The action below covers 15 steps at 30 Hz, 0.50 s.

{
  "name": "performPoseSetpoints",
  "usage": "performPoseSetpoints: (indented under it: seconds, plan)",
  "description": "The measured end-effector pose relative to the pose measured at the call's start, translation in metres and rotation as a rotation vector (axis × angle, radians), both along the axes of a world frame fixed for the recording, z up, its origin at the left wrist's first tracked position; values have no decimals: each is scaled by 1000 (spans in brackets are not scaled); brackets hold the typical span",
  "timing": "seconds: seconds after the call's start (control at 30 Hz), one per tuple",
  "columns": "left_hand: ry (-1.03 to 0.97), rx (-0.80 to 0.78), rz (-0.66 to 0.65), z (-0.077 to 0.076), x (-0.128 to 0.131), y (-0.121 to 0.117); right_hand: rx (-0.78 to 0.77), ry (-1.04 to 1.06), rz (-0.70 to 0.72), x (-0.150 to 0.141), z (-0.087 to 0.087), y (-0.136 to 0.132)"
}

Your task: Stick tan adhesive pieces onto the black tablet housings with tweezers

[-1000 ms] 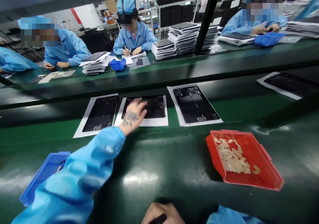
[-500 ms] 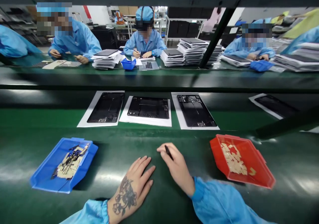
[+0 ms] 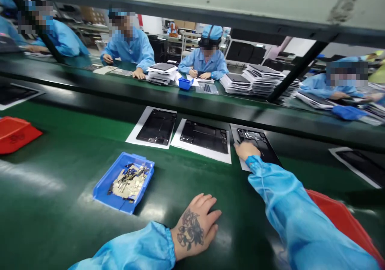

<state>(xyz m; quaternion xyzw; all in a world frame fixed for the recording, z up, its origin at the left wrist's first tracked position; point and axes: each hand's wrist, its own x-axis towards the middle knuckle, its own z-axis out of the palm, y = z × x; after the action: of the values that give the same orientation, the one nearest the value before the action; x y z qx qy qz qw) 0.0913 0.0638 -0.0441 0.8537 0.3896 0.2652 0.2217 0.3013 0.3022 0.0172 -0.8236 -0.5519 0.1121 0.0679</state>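
My left hand lies palm down on the green bench, fingers spread, holding nothing. A dark tattoo marks its back. My right hand reaches forward to the left side of a black tablet-like panel on a white sheet. Its fingers are curled; a slim black pen-like tool showed in them a moment earlier and is now mostly hidden. Beside it, the middle panel lies sideways on its own sheet, and the left panel lies further left. Circuit-like parts show inside the panels.
A blue bin holds small cream and black pieces. My right sleeve partly covers a red bin; another red bin is at far left. Another panel lies right. Co-workers sit behind a raised ledge; a beam crosses overhead.
My right hand has moved forward from the bench in front of me to the right-hand panel. The view has turned left and tilted; my left hand stays flat on the bench.
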Motion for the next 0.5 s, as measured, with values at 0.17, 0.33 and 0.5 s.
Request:
performPoseSetpoints:
  seconds: [0.17,0.33,0.5]
  plan:
    - [-55,-14,8,-2,1,3,-156,-213,42,12,-17,7]
    - [-54,-22,10,-1,0,4,-223,-281,115,19,-20,15]
    - [-47,-14,3,1,0,5,-213,-309,167,23,-22,23]
